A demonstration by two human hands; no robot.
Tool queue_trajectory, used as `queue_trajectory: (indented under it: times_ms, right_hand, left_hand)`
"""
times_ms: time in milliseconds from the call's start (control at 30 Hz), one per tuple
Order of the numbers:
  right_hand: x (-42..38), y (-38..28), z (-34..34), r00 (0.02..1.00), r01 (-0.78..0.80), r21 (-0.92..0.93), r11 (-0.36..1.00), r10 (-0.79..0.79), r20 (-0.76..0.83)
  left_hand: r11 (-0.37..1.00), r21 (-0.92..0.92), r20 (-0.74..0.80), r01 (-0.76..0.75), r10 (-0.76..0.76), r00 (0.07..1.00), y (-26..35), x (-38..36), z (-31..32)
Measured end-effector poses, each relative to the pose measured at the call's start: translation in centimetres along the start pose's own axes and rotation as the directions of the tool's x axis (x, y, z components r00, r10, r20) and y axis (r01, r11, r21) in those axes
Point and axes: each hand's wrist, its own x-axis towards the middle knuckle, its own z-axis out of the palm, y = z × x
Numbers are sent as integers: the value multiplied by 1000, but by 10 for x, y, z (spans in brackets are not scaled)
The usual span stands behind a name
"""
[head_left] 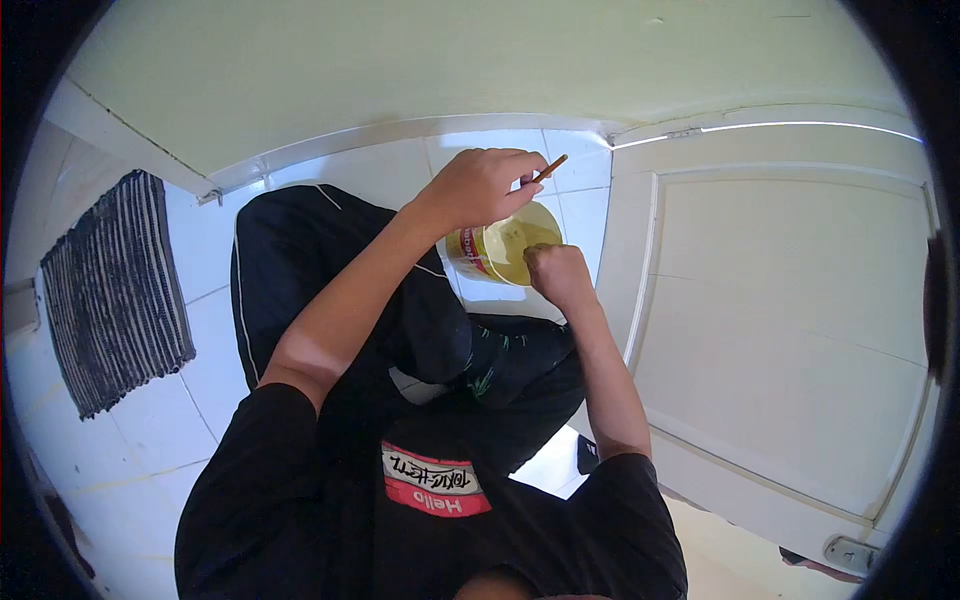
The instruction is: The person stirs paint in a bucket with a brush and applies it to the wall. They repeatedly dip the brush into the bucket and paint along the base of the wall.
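My left hand (490, 188) is closed around a thin brown stick (550, 168), whose end pokes out past the fingers to the right. It is above the far left rim of a yellowish bucket (492, 252) with a red and white label. The bucket is tilted, its mouth facing right and up toward me. My right hand (558, 272) is closed at the bucket's near right rim, fingers curled over the edge and partly hidden. Inside, the bucket's wall looks yellow; its contents cannot be made out.
My crossed legs in black trousers (300, 270) and a dark patterned sock (500, 355) lie just before the bucket. White tiles (205, 330) cover the floor. A striped mat (120, 295) lies left, a pale wall (480, 60) stands ahead, and a white door (780, 300) is right.
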Motion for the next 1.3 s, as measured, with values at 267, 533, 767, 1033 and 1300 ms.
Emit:
queue_trajectory:
  times_ms: [267,533,767,1033,1300]
  right_hand:
    - [-3,-16,-24,980,-35,94,995,15,200]
    - [-2,-13,-24,989,-91,243,966,59,138]
    - [10,-1,-1,994,-98,187,977,105,-28]
    - [16,8,-4,978,-86,145,986,111,-179]
    - [22,9,0,940,-67,105,992,98,-327]
  left_hand:
    - [1000,-21,25,21,-20,999,1,0,-1]
    - [998,-26,46,60,-59,997,3,0,-4]
    - [998,8,46,60,-60,997,2,1,-4]
    - [1000,-1,7,15,-15,1000,-1,1,0]
    - [1000,5,1,4,-4,1000,-2,1,1]
